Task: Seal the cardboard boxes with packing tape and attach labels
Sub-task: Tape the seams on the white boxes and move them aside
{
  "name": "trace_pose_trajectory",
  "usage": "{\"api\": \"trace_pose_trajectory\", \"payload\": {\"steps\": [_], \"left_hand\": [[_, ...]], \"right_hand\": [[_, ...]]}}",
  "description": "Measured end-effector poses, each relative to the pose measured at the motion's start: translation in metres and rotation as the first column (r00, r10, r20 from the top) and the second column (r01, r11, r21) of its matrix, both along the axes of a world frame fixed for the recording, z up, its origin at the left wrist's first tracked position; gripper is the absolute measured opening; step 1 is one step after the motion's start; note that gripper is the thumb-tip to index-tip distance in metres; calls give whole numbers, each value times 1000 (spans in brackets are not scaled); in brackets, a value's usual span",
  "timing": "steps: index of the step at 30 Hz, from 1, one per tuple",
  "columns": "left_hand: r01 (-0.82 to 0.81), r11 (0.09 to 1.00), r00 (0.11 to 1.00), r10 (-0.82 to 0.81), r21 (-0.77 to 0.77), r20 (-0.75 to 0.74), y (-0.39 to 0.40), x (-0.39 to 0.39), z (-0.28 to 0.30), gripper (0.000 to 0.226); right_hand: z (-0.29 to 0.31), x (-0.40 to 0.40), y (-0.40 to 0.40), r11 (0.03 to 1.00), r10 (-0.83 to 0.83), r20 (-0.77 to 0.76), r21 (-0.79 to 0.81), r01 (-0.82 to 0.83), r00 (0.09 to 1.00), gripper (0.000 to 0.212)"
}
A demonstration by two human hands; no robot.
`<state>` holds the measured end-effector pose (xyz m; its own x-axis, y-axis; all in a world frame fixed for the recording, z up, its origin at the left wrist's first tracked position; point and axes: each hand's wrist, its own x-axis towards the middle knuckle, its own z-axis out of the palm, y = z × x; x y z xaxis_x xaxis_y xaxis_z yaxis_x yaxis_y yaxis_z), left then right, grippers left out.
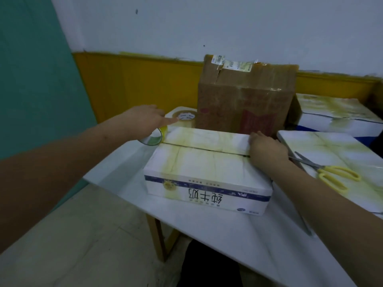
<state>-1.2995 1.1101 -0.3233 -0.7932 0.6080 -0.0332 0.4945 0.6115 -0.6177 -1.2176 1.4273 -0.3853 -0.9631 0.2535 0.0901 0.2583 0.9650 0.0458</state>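
A white milk carton box (207,172) is lying flat on the white table (238,235), with its printed side facing near and its two top flaps meeting in a dark seam that is running from left to right. The right hand (266,147) is resting on the right end of this seam, fingers bent down over the box edge; the fingertips are hidden behind the edge, so I cannot tell if they are pinching a tape end or only pressing. The left hand (145,119) is reaching over the far left corner of the box, and a clear tape roll (152,137) is showing just under the wrist; the palm is covering the upper part of the roll, so it is not clear how the fingers are holding it. One finger is pointing toward a second tape roll (184,117), which is lying flat on the table beside a brown cardboard box (244,96). This brown box is standing far, with labels on its top edge too blurred to read. At the right, yellow-handled scissors (329,172) are lying on another white box (342,158) that is cut off by the picture edge, and a third white box (335,112) is partly hidden behind.
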Motion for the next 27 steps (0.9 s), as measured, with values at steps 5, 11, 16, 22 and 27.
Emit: {"api": "trace_pose_trajectory", "payload": {"steps": [5,11,16,22,27], "left_hand": [[-84,989,995,89,-118,42,9,-1,-2,95],[-137,968,990,143,-209,15,11,13,-33,81],[-136,980,990,139,-144,13,1,17,-52,88],[-161,981,986,164,-105,25,3,23,-54,89],[-234,972,963,230,13,142,-2,21,-55,99]], "right_hand": [[2,-5,-4,999,-45,49,15,44,998,50],[2,-9,-9,998,-57,56,32,55,997,51],[4,-9,-13,997,-63,52,59,59,997,47],[0,-17,-24,1000,8,37,-28,-7,999,48],[-10,-20,-93,977,173,112,-145,-156,979,77]]}}
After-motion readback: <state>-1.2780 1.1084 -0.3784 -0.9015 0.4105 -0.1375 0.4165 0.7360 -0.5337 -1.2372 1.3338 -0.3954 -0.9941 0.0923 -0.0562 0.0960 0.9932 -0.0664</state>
